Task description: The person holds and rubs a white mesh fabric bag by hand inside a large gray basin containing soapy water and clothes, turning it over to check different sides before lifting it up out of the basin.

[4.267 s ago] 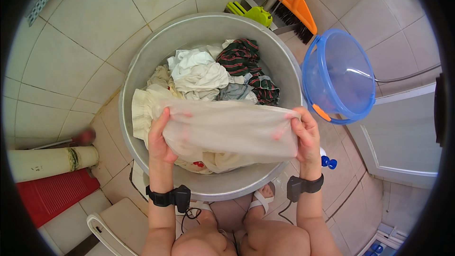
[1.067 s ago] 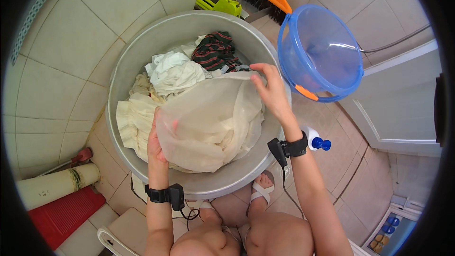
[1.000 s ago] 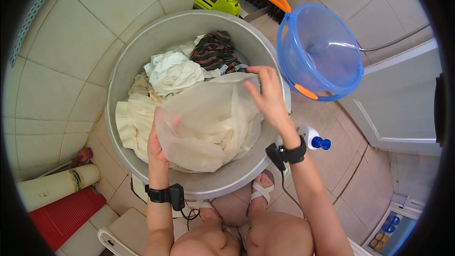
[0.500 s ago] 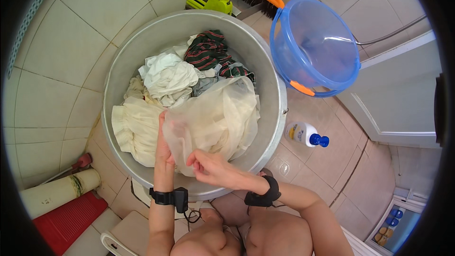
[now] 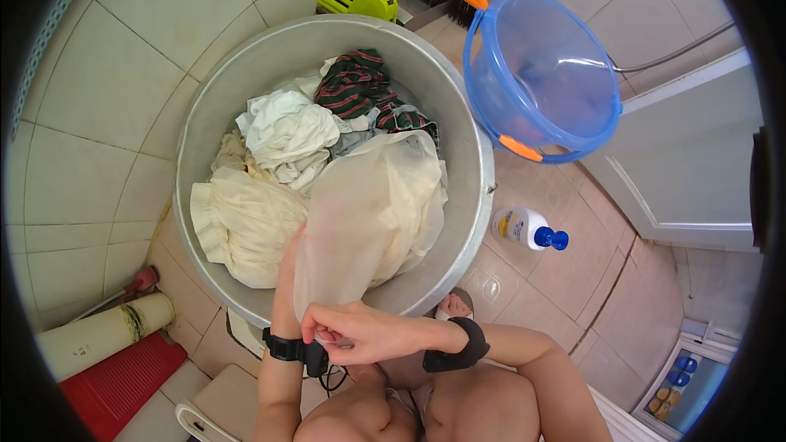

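Presently observed from the head view: sheer cream cloth point(image 5: 372, 213) draped from inside the large metal tub point(image 5: 471, 196) over its near rim toward the seated person, presumably so that the lower edge could be worked clear of the other laundry. Left hand point(image 5: 288, 266) raised beneath the cloth and largely hidden by it; grip not discernible, though apparently supporting the fabric from below. Left forearm held almost vertical from the lower edge, black wrist strap point(image 5: 291, 349) at the wrist. Right hand point(image 5: 352, 331) crossed over to the left wrist, fingers point(image 5: 315, 323) curled and pinched on the cloth's lower edge; right forearm laid nearly horizontal across the lap, a second black band point(image 5: 458, 345) at its wrist.

Remaining laundry heaped in the far half of the tub: white garments point(image 5: 286, 131), a cream pleated piece point(image 5: 237, 225) at the left, a dark striped garment point(image 5: 356, 82) at the back. Blue plastic bucket point(image 5: 508, 119) standing just beside the tub on the right. White bottle with blue cap point(image 5: 528, 227) lying on the tiled floor point(image 5: 565, 278) near the tub. Red ribbed board point(image 5: 115, 376) and pale cylinder point(image 5: 102, 331) at lower left.
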`<state>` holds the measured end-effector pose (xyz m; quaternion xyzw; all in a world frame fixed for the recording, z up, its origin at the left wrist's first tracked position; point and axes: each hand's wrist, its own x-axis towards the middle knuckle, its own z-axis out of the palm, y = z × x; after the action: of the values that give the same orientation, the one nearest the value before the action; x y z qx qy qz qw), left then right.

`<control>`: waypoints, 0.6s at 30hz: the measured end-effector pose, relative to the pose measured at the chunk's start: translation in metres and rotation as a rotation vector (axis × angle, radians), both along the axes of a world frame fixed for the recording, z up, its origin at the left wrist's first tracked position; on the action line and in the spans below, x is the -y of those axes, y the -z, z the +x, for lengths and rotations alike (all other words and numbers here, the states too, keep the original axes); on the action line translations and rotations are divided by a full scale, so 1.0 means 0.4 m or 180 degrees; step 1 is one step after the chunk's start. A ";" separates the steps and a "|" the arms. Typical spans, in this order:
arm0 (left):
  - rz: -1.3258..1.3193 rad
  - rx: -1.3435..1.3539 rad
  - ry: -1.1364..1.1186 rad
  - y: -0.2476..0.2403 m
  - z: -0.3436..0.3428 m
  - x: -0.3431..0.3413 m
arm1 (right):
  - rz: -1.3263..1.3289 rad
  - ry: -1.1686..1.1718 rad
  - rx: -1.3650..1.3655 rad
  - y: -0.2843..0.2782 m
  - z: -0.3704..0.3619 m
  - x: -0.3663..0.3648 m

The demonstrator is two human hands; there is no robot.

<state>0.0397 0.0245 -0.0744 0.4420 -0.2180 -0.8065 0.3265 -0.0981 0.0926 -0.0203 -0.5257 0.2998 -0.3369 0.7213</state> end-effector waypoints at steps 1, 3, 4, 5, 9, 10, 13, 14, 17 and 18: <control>-0.0303 0.0095 0.0311 -0.008 -0.002 -0.004 | -0.0047 -0.0017 -0.0036 0.000 0.002 -0.001; -0.0901 0.0261 0.0941 -0.057 -0.036 -0.003 | -0.0127 -0.0041 -0.0130 0.003 0.001 -0.004; -0.1126 0.0262 0.1159 -0.074 -0.050 0.001 | -0.0177 -0.0087 -0.0154 0.006 -0.003 -0.006; -0.1289 0.0240 0.1272 -0.082 -0.061 0.010 | -0.0235 -0.0140 -0.0174 0.010 -0.006 -0.008; -0.1536 0.0166 0.1278 -0.072 -0.070 0.024 | -0.0479 -0.0297 -0.0383 0.041 -0.003 -0.024; -0.1567 0.0176 0.1227 -0.066 -0.071 0.030 | -0.0500 -0.0320 -0.0354 0.041 -0.002 -0.027; -0.1880 0.0338 0.1259 -0.061 -0.092 0.050 | -0.0533 -0.0438 -0.0421 0.045 -0.025 -0.031; -0.2099 0.0424 0.1356 -0.060 -0.103 0.053 | -0.0535 -0.0537 -0.0564 0.044 -0.038 -0.024; -0.3209 0.0995 0.1819 -0.048 -0.167 0.073 | -0.0893 -0.0346 -0.0888 0.055 -0.096 -0.033; -0.3678 0.1233 0.1999 -0.039 -0.202 0.077 | -0.1064 -0.0184 -0.0998 0.058 -0.130 -0.047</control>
<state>-0.0410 -0.0064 -0.0590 0.2490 -0.7857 -0.5236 0.2157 -0.1502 0.1114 -0.0434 -0.6922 0.3330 -0.2752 0.5781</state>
